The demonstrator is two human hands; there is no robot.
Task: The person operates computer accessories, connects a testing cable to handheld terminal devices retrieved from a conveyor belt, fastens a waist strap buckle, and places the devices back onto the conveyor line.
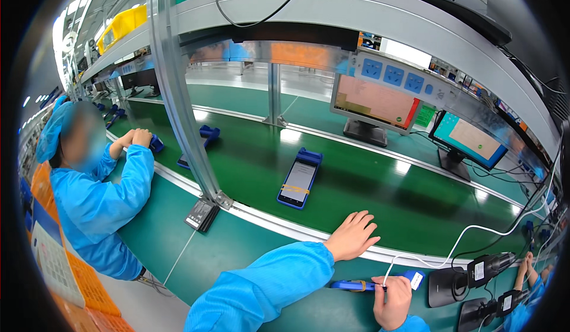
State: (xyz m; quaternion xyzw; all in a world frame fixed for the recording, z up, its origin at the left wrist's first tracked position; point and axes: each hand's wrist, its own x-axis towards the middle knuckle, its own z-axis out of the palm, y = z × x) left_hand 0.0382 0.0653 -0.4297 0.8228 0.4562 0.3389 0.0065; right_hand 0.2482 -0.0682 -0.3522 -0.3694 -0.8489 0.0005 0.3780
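My left hand (354, 237) reaches over the metal rail at the front edge of the green belt. Its fingers are stretched out and it holds nothing. My right hand (393, 302) is closed in a pinch around the end of a white cable (449, 253), against a blue handheld terminal (351, 285) with a yellow band. That terminal is on the near bench, partly covered by my fingers; whether the plug sits in it cannot be seen. Beyond my left hand, another blue terminal (298, 180) with a grey screen and yellow bands lies face up on the belt.
Black scanner stands (449, 285) are at the right. A stack of dark batteries (202, 215) lies beside a metal post (183, 94). Two monitors (375, 101) stand beyond the belt. A co-worker in a blue smock (101, 204) sits at left, hands near another blue terminal (156, 144).
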